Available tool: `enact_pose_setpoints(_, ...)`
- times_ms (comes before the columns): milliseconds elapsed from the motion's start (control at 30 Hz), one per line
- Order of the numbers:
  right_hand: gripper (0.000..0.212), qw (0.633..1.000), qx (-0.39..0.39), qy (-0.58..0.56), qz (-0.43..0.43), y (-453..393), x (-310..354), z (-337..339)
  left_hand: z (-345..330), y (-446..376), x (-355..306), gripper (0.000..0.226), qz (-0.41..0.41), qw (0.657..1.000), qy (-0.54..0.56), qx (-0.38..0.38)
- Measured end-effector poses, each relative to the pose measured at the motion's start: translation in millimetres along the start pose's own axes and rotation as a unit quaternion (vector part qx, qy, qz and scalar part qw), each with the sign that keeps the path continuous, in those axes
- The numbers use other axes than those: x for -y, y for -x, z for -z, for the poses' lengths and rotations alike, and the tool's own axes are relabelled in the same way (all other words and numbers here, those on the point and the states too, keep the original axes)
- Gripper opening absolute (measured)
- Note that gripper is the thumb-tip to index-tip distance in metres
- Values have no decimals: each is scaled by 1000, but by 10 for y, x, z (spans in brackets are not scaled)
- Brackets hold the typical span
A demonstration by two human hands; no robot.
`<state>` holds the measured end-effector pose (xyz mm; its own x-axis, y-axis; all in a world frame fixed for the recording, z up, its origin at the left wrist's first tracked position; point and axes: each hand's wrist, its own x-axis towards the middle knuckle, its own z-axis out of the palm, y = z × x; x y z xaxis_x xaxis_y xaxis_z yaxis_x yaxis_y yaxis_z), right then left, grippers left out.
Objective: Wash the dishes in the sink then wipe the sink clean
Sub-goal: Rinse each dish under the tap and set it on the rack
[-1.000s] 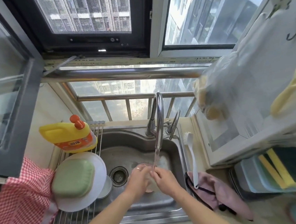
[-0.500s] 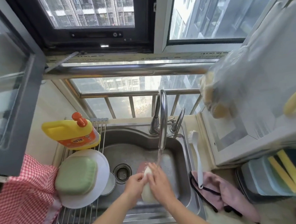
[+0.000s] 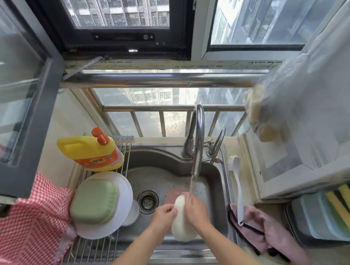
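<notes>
Since a second ago we have tipped the white dish [image 3: 181, 219] up on its edge, where it had lain low between our palms over the basin. Nearest to us, our two hands hold this one dish over the steel sink [image 3: 214, 177]: the left hand [image 3: 164, 215] curls its fingers round the dish's left rim, and the right hand [image 3: 195, 210] lies against its right face, fingers wrapped about the edge. One stream of water falls from the one tall faucet [image 3: 198, 138] onto the top of the dish beside our right fingers. Behind the dish one pink dish [image 3: 172, 194] lies on the sink floor, near the single drain [image 3: 148, 201]. To the left, one wire rack [image 3: 91, 247] spans the sink's side and carries one white plate [image 3: 122, 193] with one green box [image 3: 94, 201] on it; one small bowl [image 3: 132, 213] peeks from beneath. To the right, one white brush [image 3: 236, 182] rests across one pink cloth [image 3: 264, 224]. Farther back on the rack stands one yellow detergent bottle [image 3: 92, 151].
</notes>
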<state>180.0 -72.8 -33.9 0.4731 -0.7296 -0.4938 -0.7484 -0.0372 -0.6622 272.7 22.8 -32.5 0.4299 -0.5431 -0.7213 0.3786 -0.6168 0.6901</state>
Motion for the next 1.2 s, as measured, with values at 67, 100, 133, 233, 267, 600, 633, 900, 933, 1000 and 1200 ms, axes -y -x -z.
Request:
enact_pose_setpoints(67, 49, 999, -26, 18, 8, 22, 25, -37, -13, 19, 28, 24, 11, 1000, 14, 0)
enact_pose_setpoints(100, 55, 999, -30, 28, 26, 38, 12, -77, -20, 21, 33, 22, 16, 1000, 24, -1)
enact_pose_setpoints(133, 62, 998, -22, 44, 45, 69, -9, -106, -26, 17, 38, 21, 18, 999, 35, -3)
enact_pose_setpoints(233, 66, 994, 3, 71, 81, 71, -65, -100, -35, 23, 16, 20, 19, 999, 47, -5)
enact_pose_setpoints(267, 60, 995, 5, 58, 82, 71, -58, -51, -34, 29, 6, 20, 19, 999, 50, -3)
enact_pose_setpoints(600, 51, 988, 79, 19, -129, -104, -132, 222, -10, 8, 55, 28, 79, 992, 92, -40)
enact_pose_setpoints(633, 52, 988, 77, 17, -132, -95, -130, 241, -5, -6, 58, 31, 88, 989, 104, -51)
enact_pose_setpoints(900, 40, 982, -4, -51, -181, -83, -151, 231, -8, -30, -50, 22, 116, 973, 189, -71)
enact_pose_setpoints(933, 38, 980, -12, -62, -188, -90, -137, 228, -11, -34, -46, 14, 119, 972, 193, -60)
enact_pose_setpoints(1000, 36, 977, -26, -81, -197, -99, -92, 233, -10, -40, -22, 16, 117, 975, 185, -29)
enact_pose_setpoints(1200, 25, 972, -58, -121, -194, -158, 5, 288, -48, -54, -65, 30, 138, 981, 133, -26)
